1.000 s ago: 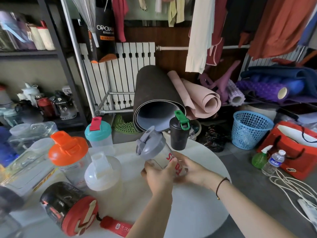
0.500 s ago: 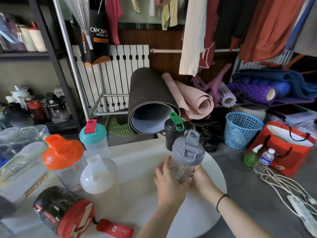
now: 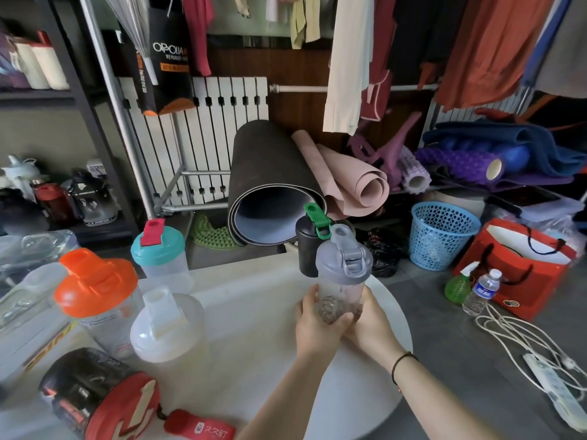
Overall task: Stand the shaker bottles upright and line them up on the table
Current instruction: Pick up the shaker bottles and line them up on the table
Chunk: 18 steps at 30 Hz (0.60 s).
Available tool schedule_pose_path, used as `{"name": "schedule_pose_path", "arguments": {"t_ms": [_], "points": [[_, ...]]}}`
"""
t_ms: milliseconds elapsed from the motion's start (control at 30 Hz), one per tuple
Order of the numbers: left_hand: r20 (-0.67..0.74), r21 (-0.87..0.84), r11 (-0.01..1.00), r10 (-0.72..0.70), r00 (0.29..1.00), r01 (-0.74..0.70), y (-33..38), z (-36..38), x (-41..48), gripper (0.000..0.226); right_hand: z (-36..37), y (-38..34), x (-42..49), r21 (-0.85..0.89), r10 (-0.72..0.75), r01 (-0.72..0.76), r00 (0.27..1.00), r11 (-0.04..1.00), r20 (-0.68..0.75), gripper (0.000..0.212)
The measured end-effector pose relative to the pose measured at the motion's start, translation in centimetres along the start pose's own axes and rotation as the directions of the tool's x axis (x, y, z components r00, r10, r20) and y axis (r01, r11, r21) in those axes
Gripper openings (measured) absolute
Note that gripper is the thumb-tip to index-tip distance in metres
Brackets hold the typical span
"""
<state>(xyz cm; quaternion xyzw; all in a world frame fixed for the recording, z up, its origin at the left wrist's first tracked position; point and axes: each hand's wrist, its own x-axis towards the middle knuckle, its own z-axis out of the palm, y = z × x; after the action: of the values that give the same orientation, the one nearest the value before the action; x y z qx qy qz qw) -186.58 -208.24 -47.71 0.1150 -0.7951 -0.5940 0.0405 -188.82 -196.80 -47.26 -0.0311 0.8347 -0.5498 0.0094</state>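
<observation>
On the round white table (image 3: 254, 312), six shaker bottles show. Five stand upright; the black bottle with red lid (image 3: 95, 401) lies at 8 o'clock. The clear grey-lidded bottle (image 3: 341, 281), wire ball inside, stands at 2 o'clock, left hand (image 3: 317, 325) and right hand (image 3: 370, 325) wrapped around its base, just before the black green-capped bottle (image 3: 306, 249).

Both forearms are bare, with no sleeves reaching them. The right hand (image 3: 370, 325) has a thin dark cord bracelet (image 3: 401, 363) around its wrist. The left hand (image 3: 317, 325) wears nothing.
</observation>
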Motion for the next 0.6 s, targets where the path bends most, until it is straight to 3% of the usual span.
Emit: {"name": "schedule_pose_path", "arguments": {"t_ms": [233, 400, 567, 600], "points": [[0.002, -0.121, 0.992, -0.037, 0.999, 0.037, -0.5, 0.9, 1.0, 0.077, -0.4, 0.6, 1.8, -0.043, 0.039, -0.035, 0.996, 0.998, 0.075, 0.045], [-0.006, -0.105, 0.994, -0.04, 0.999, 0.04, -0.6, 1.0, 1.3, 0.075, -0.2, 1.1, 2.2, -0.04, 0.034, -0.031, 0.997, 0.999, 0.073, 0.047], [0.034, -0.076, 0.995, -0.055, 0.998, 0.057, -0.9, 0.3, 0.6, 0.088, 0.7, 2.5, 1.9, 0.032, 0.054, -0.056, 0.998, 0.998, 0.038, 0.069], [0.04, -0.059, 0.997, -0.053, 0.998, 0.056, -0.7, 0.0, 0.3, 0.091, 0.7, 2.4, 1.7, 0.073, 0.091, -0.093, 0.995, 0.993, 0.033, 0.064]]}}
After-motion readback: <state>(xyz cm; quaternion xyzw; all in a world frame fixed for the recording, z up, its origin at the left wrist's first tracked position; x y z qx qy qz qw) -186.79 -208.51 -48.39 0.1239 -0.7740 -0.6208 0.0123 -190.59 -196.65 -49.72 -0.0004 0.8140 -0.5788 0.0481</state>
